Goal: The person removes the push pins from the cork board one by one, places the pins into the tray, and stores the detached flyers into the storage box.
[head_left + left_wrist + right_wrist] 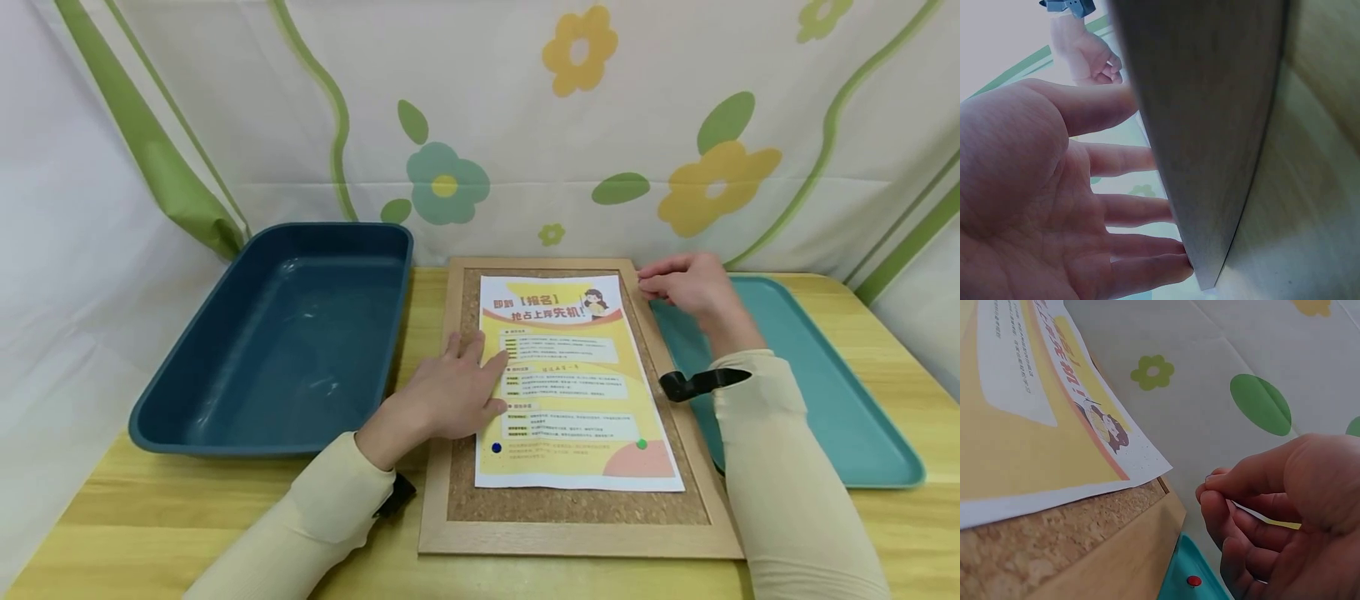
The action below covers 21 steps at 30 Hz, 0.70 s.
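Note:
A printed yellow-and-white poster lies on a wood-framed cork board. A blue pushpin and a green pushpin stand in its lower part. My left hand lies with spread fingers over the board's left frame and the poster's left edge. In the left wrist view, the palm is beside the frame's side. My right hand is by the board's top right corner. Its thumb and index fingertips meet in the right wrist view; whether something small is between them is hidden.
A deep dark blue tub stands left of the board. To the right is a flat teal tray, partly beneath the right arm, with a red pushpin in it. Behind hangs a flowered curtain. All stand on a wooden table.

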Available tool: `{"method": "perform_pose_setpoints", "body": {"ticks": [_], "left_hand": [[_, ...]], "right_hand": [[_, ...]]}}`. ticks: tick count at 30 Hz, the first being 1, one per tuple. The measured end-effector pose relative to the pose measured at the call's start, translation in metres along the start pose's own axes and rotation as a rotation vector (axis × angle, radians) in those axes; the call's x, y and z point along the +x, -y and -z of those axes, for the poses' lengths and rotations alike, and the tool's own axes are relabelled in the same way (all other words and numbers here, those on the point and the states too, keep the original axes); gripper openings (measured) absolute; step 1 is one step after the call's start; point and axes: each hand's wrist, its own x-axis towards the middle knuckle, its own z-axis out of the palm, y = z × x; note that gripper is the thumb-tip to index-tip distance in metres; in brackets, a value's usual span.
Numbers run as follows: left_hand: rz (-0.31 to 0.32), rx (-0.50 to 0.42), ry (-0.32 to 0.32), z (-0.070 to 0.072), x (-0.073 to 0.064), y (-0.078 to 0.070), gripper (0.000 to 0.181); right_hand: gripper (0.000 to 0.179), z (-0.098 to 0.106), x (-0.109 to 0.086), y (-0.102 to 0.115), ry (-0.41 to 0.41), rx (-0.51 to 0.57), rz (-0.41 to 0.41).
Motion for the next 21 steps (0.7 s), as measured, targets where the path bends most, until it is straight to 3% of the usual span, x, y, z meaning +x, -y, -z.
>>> {"method": "perform_pose_setpoints", "body": {"ticks": [10, 16, 21], "left_hand": [[0.010, 0.004, 0.013, 0.001, 0.000, -0.001, 0.067], [0.008, -0.004, 0.003, -0.001, 0.000, 0.000, 0.066], [-0.002, -0.008, -0.002, 0.000, 0.000, 0.000, 0.066]], "right_hand": [[0.037, 0.012, -0.003, -0.002, -0.034, 0.046, -0.008], [0.010, 0.018, -0.003, -0.005, -0.054, 0.100, -0.015], [0.011, 0.023, -0.005, -0.007, -0.079, 0.117, -0.012]]}}
